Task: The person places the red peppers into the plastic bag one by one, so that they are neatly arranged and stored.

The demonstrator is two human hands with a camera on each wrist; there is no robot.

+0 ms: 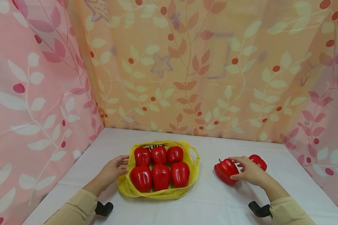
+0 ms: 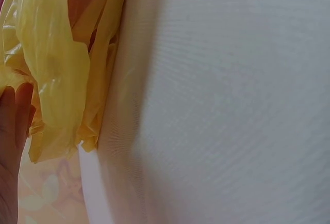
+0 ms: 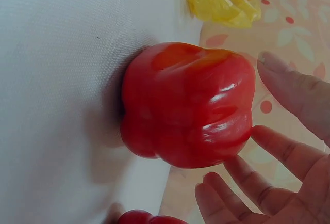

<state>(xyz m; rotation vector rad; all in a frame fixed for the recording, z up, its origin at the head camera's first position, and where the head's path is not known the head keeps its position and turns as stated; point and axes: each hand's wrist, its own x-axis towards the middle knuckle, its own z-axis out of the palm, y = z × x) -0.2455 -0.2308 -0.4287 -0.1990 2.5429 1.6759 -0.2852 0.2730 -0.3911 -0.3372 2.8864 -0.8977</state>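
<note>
The right hand (image 1: pixel 249 171) arches over a glossy red bell pepper (image 1: pixel 226 170) lying on its side on the white tablecloth (image 1: pixel 214 203), fingers spread and loosely bent around it; the wrist view shows gaps between fingertips (image 3: pixel 268 61) and the waxy, lobed skin, so the hold is wide, not clamped. Just behind that hand lies a second loose pepper (image 1: pixel 259 161). The left hand (image 1: pixel 112 171) lies flat with straight fingers against the left edge of a crinkled yellow plastic bag (image 1: pixel 157 193). Six more red peppers (image 1: pixel 160 168) stand in the bag, in two rows of three. Both forearms wear beige sleeves (image 1: pixel 73 209). Leaf-patterned curtains (image 1: pixel 186 72) hang behind.
</note>
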